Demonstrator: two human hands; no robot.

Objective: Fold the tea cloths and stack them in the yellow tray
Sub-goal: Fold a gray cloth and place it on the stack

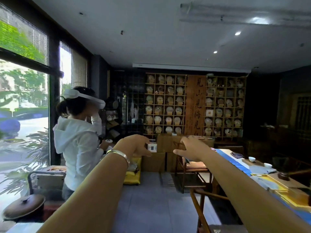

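Both hands: stretched out at arm's length over the floor; left hand [134, 145] pinches a small white cube [152, 147], right hand [190, 149] is spread and holds nothing.
Yellow tray: yellow tray [276, 184] sits on the desk [235, 157] at far right, well apart from the hands.
Tea cloths: pale and blue fabric lies by the tray; folds too blurred to tell.
Risk: with the cube occupying the left hand and the gaze turned away from the desk, folding would likely go crooked.
Bystander: person in white hoodie [77, 142] stands near the window.

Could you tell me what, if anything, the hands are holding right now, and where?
The left hand pinches a small white cube by its left side; the right hand is open and holds nothing.
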